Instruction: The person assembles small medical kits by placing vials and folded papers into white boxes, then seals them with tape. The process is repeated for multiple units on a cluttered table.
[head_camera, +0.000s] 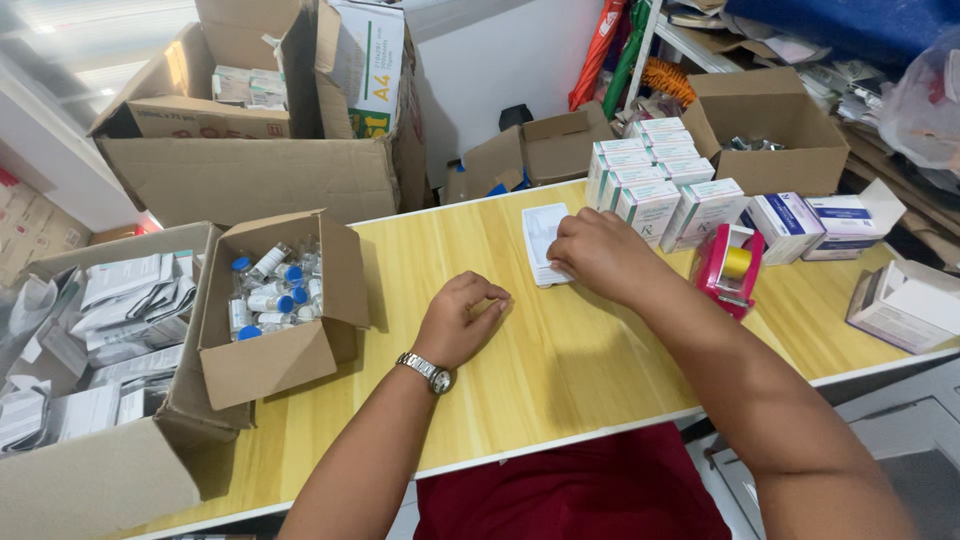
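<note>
A white plastic tray is being steadied flat on the yellow table by the right hand, fingers curled onto its edge. At eight o'clock, the left hand is being rested fisted, contents unseen. Blue-capped vials are being kept boxed at nine o'clock.

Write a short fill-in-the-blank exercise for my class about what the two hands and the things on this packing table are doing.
1. The right hand touches a white plastic ____.
2. The left hand is curled into a ____ on the wooden table.
3. The small cardboard box holds vials with ____ caps.
4. The pink tape dispenser carries a ____ roll.

Missing words: tray; fist; blue; yellow
</note>
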